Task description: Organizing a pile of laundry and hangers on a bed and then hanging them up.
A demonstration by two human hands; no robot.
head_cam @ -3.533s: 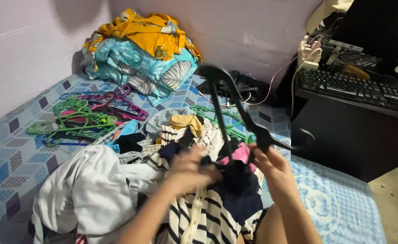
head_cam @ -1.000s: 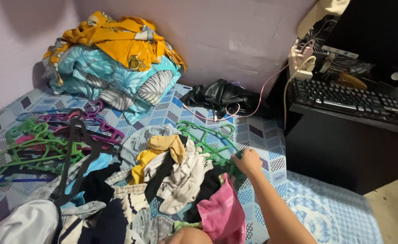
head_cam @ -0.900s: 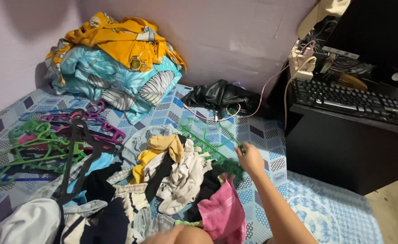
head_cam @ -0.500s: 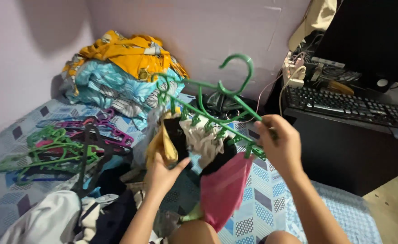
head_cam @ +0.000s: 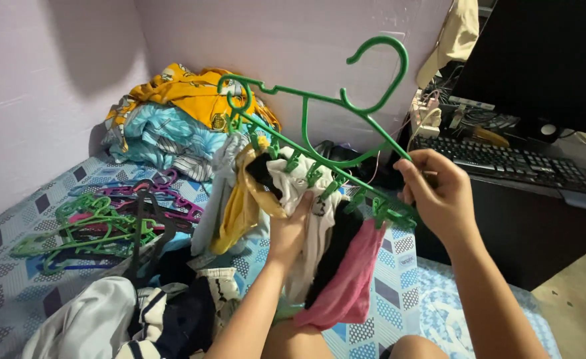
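Note:
My right hand (head_cam: 437,196) grips one end of a green multi-clip hanger (head_cam: 319,126) and holds it up in the air. Several small garments hang from its clips: a grey one, a yellow one (head_cam: 238,209), a white one (head_cam: 309,219), a black one and a pink one (head_cam: 349,279). My left hand (head_cam: 292,229) reaches up from below and closes on the white garment near its clip.
A pile of loose clothes (head_cam: 140,312) lies on the patterned bed sheet (head_cam: 13,266) at the lower left. Green, purple and black hangers (head_cam: 107,219) lie beyond it. Folded bedding (head_cam: 173,119) is stacked in the corner. A black desk with a keyboard (head_cam: 506,163) stands at right.
My right hand has lifted the green clip hanger with its garments off the bed and higher. My left hand has moved from the yellow garment to the white one.

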